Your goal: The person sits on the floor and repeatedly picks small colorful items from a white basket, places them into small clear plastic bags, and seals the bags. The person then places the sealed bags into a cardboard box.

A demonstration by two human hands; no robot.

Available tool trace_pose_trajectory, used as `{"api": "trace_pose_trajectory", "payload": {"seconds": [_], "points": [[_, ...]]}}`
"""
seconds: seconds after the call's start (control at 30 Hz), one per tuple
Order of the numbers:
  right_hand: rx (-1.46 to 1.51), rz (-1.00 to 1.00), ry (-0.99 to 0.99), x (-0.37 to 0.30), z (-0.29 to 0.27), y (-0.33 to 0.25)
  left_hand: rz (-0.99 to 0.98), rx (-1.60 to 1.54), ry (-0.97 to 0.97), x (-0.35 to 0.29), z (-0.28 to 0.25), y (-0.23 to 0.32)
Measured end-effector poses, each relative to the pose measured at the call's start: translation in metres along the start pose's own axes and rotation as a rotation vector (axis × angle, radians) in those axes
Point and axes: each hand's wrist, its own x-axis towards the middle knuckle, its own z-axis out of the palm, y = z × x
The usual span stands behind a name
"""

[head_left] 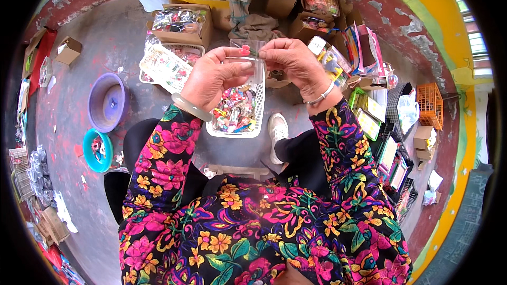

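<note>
In front of me, above a white plastic basket (261, 106), both hands are raised close together. My left hand (215, 73) is closed, with a small pink-red hair clip-like piece (244, 50) at its fingertips. A small clear plastic bag (238, 44) spans the gap between the hands. My right hand (297, 64) pinches the bag's edge between thumb and forefinger. Something thin and dark green (254, 51) shows by the right fingertips, too small to name. Inside the basket below lies a heap of small colourful pieces (235, 110).
Left of the basket is another white tray (149, 78) with small items. A purple basin (94, 106) and a teal basin (87, 154) stand on the floor at the left. Cardboard boxes (185, 37) of packaged goods line the far side. An orange crate (430, 106) is at the right.
</note>
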Motion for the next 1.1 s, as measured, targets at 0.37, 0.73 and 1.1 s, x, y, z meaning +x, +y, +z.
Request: {"api": "trace_pose_trajectory", "payload": {"seconds": [0.37, 0.73, 1.1], "points": [[-0.140, -0.058, -0.164, -0.011, 0.002, -0.009, 0.049, 0.149, -0.060, -0.004, 0.003, -0.002], [0.037, 0.043, -0.098, -0.001, 0.005, 0.005, -0.010, -0.011, 0.025, 0.001, -0.002, -0.008], [-0.025, -0.231, 0.100, -0.004, 0.025, 0.011, 0.110, -0.135, 0.045, 0.003, 0.000, -0.008]]}}
